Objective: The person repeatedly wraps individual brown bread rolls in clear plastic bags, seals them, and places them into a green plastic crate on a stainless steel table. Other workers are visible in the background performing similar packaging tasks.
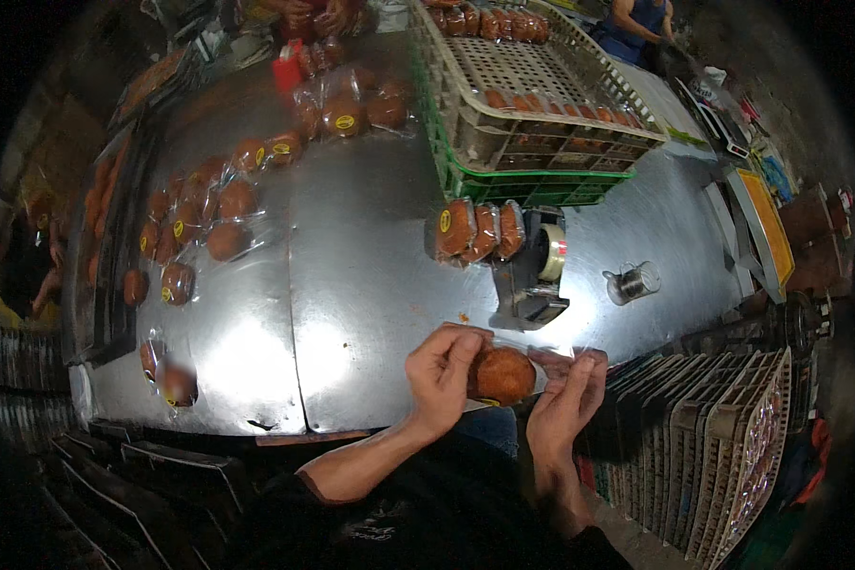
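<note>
A brown bun in a clear plastic bag [504,375] is held up near the table's front edge. My left hand [442,374] pinches the bag's film at its left side. On the other side, my right hand [570,392] grips the gathered film between thumb and fingers. Part of a yellow label shows under the bun. Just beyond my hands stands a black tape dispenser [531,299] with a roll of clear tape [553,251]. Several bagged buns [479,229] stand in a row against the dispenser's left side.
Stacked plastic crates [541,142] with bagged buns stand at the back. More bagged buns [203,206] lie on the metal table [356,285] at left. A glass mug [633,283] sits at right, above piled crates [705,442]. Other people [630,28] work across the table.
</note>
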A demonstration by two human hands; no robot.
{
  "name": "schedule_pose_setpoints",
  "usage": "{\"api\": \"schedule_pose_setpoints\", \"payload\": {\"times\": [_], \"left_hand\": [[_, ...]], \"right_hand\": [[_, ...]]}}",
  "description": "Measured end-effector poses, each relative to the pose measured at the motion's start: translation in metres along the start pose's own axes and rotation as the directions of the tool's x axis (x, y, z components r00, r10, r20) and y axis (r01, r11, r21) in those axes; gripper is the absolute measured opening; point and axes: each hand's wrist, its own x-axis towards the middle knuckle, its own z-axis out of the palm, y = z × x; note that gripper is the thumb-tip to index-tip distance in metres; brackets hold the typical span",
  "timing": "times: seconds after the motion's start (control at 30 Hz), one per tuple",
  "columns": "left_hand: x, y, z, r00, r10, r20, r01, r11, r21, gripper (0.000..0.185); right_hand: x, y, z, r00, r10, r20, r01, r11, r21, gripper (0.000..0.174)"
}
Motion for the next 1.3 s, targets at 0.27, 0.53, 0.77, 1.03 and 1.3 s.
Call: {"api": "schedule_pose_setpoints", "payload": {"times": [0.27, 0.53, 0.77, 1.03, 1.3], "left_hand": [[0.013, 0.008, 0.029, 0.926, 0.356, -0.123, -0.336, 0.928, 0.160, 0.021], [0.023, 0.010, 0.062, 0.944, 0.028, -0.329, 0.020, 0.990, 0.142, 0.028], [0.022, 0.022, 0.079, 0.603, 0.668, -0.437, -0.242, 0.675, 0.698, 0.023], [-0.006, 0.037, 0.071, 0.914, -0.069, -0.400, 0.103, 0.993, 0.063, 0.026], [0.002, 0.044, 0.038, 0.695, 0.637, -0.334, -0.522, 0.766, 0.375, 0.016]], "right_hand": [[0.046, -0.010, -0.026, 0.899, -0.212, 0.382, 0.255, 0.965, -0.064, 0.013], [0.099, -0.015, -0.018, 0.775, -0.182, 0.604, -0.006, 0.955, 0.296, 0.016], [0.111, -0.004, -0.010, 0.764, -0.070, 0.642, -0.072, 0.979, 0.193, 0.017], [0.108, -0.022, 0.003, 0.571, -0.473, 0.671, 0.504, 0.847, 0.169, 0.021], [0.068, -0.012, 0.033, 0.490, -0.496, 0.717, 0.600, 0.789, 0.136, 0.037]]}}
